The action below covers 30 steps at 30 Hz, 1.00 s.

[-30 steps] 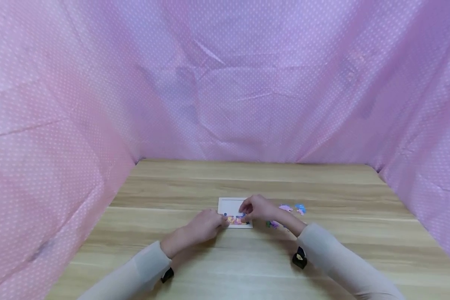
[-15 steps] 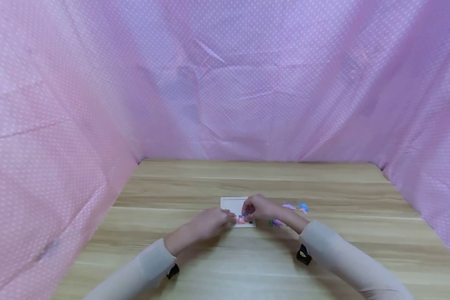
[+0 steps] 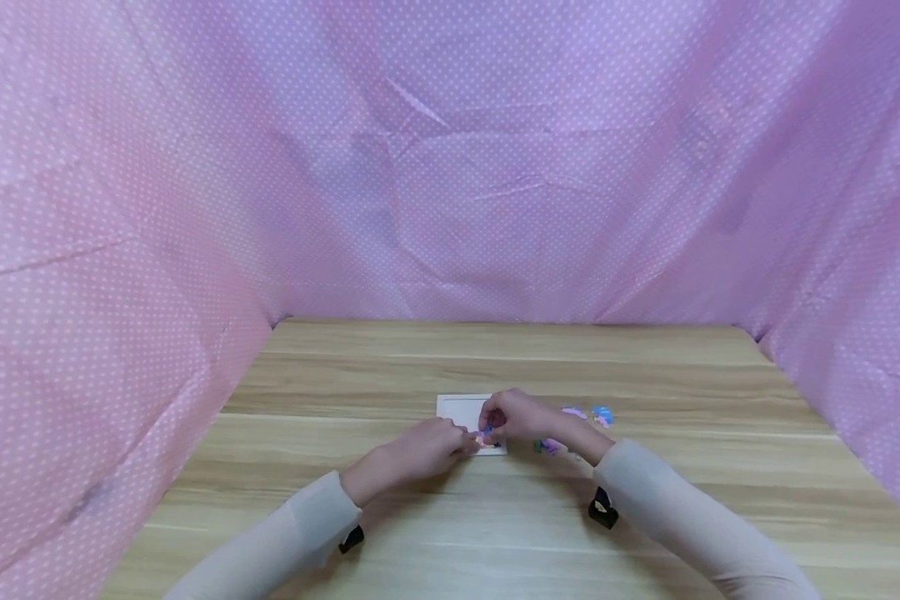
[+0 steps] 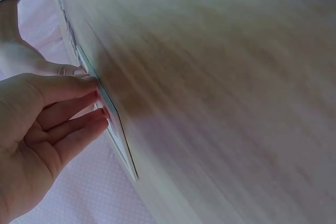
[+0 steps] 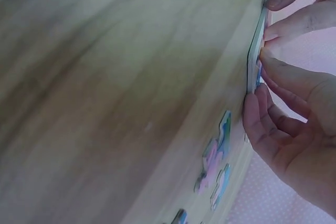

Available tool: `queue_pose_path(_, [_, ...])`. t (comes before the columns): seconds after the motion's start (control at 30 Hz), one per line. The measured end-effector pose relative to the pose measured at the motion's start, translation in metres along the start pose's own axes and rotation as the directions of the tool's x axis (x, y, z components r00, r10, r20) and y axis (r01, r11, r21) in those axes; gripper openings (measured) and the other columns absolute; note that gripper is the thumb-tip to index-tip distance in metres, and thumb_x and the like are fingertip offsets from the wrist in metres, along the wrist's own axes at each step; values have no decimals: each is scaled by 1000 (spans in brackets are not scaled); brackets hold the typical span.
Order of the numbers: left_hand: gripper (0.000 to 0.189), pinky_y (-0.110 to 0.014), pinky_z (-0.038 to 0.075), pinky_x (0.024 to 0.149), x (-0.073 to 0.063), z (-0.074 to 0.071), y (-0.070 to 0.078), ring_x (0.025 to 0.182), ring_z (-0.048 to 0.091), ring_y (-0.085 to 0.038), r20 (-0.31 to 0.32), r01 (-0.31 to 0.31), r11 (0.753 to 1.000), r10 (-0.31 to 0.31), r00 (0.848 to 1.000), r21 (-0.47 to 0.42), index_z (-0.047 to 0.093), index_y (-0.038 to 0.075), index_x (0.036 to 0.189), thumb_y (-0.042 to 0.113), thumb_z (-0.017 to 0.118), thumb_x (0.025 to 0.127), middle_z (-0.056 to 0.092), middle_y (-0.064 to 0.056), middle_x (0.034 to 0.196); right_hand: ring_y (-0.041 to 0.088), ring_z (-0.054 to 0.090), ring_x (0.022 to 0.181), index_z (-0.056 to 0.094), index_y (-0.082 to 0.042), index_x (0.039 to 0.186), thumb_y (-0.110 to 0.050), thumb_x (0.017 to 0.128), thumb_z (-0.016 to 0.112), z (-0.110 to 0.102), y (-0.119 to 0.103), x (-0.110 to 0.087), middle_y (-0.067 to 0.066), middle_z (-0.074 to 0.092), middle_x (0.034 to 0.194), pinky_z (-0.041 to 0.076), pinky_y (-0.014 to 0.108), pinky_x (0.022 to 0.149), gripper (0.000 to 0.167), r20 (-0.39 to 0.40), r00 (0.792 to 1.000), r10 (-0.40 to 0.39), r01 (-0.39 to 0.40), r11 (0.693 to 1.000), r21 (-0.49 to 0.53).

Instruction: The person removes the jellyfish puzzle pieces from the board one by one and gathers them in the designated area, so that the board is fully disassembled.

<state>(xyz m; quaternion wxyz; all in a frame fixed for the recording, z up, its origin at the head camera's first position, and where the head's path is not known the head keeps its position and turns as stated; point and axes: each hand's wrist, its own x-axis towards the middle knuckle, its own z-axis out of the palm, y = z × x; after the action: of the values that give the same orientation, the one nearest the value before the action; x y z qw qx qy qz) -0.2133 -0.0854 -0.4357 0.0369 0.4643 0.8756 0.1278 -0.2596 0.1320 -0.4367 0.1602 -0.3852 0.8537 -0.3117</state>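
Observation:
A white puzzle tray (image 3: 457, 408) lies flat near the middle of the wooden table, colourful jigsaw pieces (image 3: 483, 440) along its near side. My left hand (image 3: 427, 446) reaches in from the left, its fingertips pressing on the pieces and covering part of them. From the right, my right hand (image 3: 523, 417) pinches a bluish jigsaw piece (image 5: 259, 72) between thumb and fingers at the tray's right part. In the right wrist view, its other fingers curl against the tray edge (image 5: 253, 59). Both hands are close together; the left wrist view shows the left fingers (image 4: 79, 135) at the tray.
Several loose jigsaw pieces (image 3: 602, 416) lie on the wooden table (image 3: 390, 358) to the right of the tray, some partly behind the right forearm. A pink dotted curtain (image 3: 450, 208) surrounds the table at the back and sides.
My left hand has slid right along the tray's near side, closer to the right hand, covering more of the pieces. The right hand stays at nearly the same spot.

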Motion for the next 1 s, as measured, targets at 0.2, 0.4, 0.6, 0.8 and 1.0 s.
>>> queue_pose_path(0.2, [15, -18, 38, 56, 0, 2, -1, 61, 39, -7, -36, -56, 997, 58, 998, 55, 79, 10, 101, 7, 65, 99, 62, 4, 74, 3, 55, 72, 70, -1, 93, 0, 84, 78, -4, 2, 1, -2, 64, 81, 52, 20, 67, 12, 4, 1000, -13, 13, 999, 37])
queue_pose_path(0.4, [15, -18, 41, 58, -1, 3, -3, 63, 41, -7, -29, -50, 996, 53, 998, 75, 78, 13, 100, 7, 64, 99, 61, 5, 77, 5, 56, 70, 72, -1, 90, -3, 84, 80, -6, 0, -1, 1, 67, 81, 51, 21, 67, 10, -12, 1000, 19, -18, 998, 66])
queue_pose_path(0.6, [19, -18, 40, 56, -3, 0, -3, 61, 40, -6, 8, -29, 998, 29, 1000, 61, 79, 13, 106, 8, 63, 99, 60, 6, 77, 10, 64, 76, 72, 1, 92, -1, 88, 75, -5, 2, -7, 8, 71, 89, 55, 21, 71, 5, -52, 999, 0, 4, 996, 86])
queue_pose_path(0.8, [17, -16, 45, 62, -6, -5, -4, 66, 44, -4, -2, -71, 997, 71, 997, -38, 77, 9, 103, 3, 62, 98, 65, 3, 84, 17, 67, 82, 71, 4, 95, 5, 90, 69, -9, 7, -15, 10, 71, 89, 57, 23, 74, 5, -98, 995, 0, 14, 990, 143])
queue_pose_path(1.0, [26, -16, 51, 75, -13, -10, -7, 76, 56, -5, -3, -49, 988, 49, 999, -146, 76, 7, 116, -4, 64, 95, 72, -1, 103, 16, 68, 85, 71, 4, 100, 2, 92, 68, -15, 14, -25, 7, 72, 92, 58, 26, 79, 8, -135, 991, 19, 0, 990, 142])
